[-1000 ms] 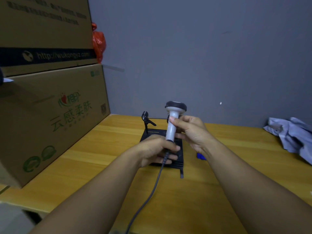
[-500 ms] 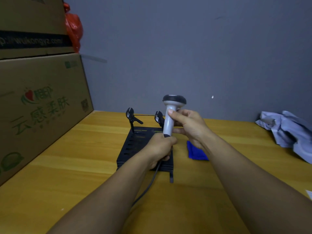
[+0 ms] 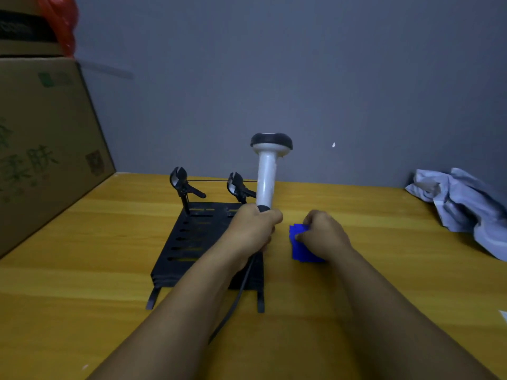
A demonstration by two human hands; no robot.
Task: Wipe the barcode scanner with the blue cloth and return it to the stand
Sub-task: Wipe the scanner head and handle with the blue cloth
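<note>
The left hand [image 3: 253, 231] is wrapped in a fist around the bottom of the barcode scanner [image 3: 267, 171], fingers curled tight together round the grip. The scanner stands almost upright above the hand, white handle rising to a dark head at its top, held in the air over the right rear corner of the stand [image 3: 197, 242]. A dark cable [image 3: 236, 300] drops from the base of the handle, runs under the left wrist and trails toward 6 o'clock across the table [image 3: 82, 283].

The stand is a black slotted plate lying flat on the yellow wooden table, with two black clips [image 3: 181, 185] upright along its far edge; the scanner handle crosses in front of the right-hand clip.

At 3 o'clock from the stand, just beside it, the blue cloth [image 3: 300, 248] lies folded on the table. The right hand [image 3: 322, 237] rests on top of it, fingers bent down and drawn together onto the cloth's upper edge; whether they have pinched it off the surface I cannot tell.

Cardboard boxes [image 3: 46, 149] stand at 9 to 10 o'clock, with a red plastic bag [image 3: 59, 23] on top. A crumpled pale blue garment [image 3: 463, 207] lies at 3 o'clock by the grey wall
</note>
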